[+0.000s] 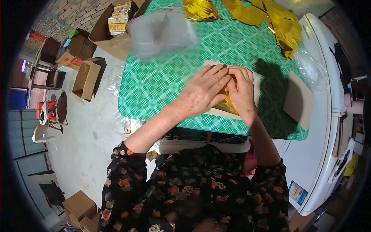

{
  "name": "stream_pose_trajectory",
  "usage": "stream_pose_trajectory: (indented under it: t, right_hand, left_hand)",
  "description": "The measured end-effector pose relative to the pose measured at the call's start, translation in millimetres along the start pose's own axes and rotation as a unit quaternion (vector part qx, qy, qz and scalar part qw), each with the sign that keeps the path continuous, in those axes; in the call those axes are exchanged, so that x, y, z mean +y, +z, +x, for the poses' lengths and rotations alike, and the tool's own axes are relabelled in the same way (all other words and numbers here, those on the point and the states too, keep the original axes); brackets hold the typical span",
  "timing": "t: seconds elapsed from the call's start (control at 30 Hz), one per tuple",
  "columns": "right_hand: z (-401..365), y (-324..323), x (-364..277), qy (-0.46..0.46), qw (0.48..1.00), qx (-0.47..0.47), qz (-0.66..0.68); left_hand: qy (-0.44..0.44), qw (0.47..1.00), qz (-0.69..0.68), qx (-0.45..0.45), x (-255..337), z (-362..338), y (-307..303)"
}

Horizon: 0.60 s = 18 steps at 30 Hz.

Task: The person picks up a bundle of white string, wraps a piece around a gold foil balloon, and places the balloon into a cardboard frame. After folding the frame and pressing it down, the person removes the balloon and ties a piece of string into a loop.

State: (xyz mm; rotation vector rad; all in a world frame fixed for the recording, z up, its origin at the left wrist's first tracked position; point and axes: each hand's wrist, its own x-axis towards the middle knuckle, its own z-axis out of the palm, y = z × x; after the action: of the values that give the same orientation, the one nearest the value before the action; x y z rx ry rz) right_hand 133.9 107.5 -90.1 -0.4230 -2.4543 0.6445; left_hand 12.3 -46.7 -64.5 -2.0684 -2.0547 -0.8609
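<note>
Both of my hands meet over a crinkled gold foil piece (230, 105) near the front of the table. My left hand (205, 91) lies over it with long, fairly straight fingers, its thumb apart and near the foil. My right hand (243, 92) is curled, with thumb and fingers closed around the foil's right side. The fingertips of both hands come together at the top, and part of the foil is hidden beneath them. Under the hands lies a pale cardboard sheet (221, 113), its edges showing around them.
The table has a green checked cover (154, 89). At its back are clear plastic bags (162, 34) and gold foil pieces (243, 13). On the right lie a brown card (299, 98) and clear film (309, 69), beside a white fridge (319, 162). Cardboard boxes (87, 79) stand left.
</note>
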Motion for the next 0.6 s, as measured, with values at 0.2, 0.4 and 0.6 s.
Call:
stream_pose_trajectory:
  t: [0.2, 0.4, 0.6]
  right_hand:
    - [1.0, -1.2, 0.4, 0.010, 1.000, 0.005, 0.019]
    - [5.8, -32.8, 17.4, 0.089, 0.973, -0.014, 0.211]
    - [-41.4, -65.6, 18.6, 0.012, 0.993, 0.004, -0.120]
  left_hand:
    - [-0.045, 0.996, 0.039, -0.070, 2.4, -8.2, 20.9]
    - [-0.061, 0.991, 0.067, -0.095, 4.4, -11.1, 25.5]
    - [-0.064, 0.991, 0.076, -0.089, 6.8, -9.3, 24.6]
